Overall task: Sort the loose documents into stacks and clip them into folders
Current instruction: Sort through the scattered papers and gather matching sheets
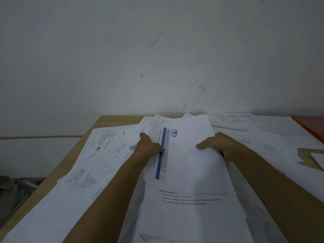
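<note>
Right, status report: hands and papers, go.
Left hand and right hand both grip the held stack of sheets by its sides. Loose papers cover the table. Orange folder far right, untouched.

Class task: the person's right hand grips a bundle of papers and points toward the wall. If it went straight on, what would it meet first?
Probably the loose sheets lying at the desk's far edge, beyond the right hand; after those, the white wall. Depth is unclear from this one view.

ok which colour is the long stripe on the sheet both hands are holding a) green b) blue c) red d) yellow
b: the sheet gripped by the left hand and right hand carries a long blue stripe beside the left thumb.
</note>
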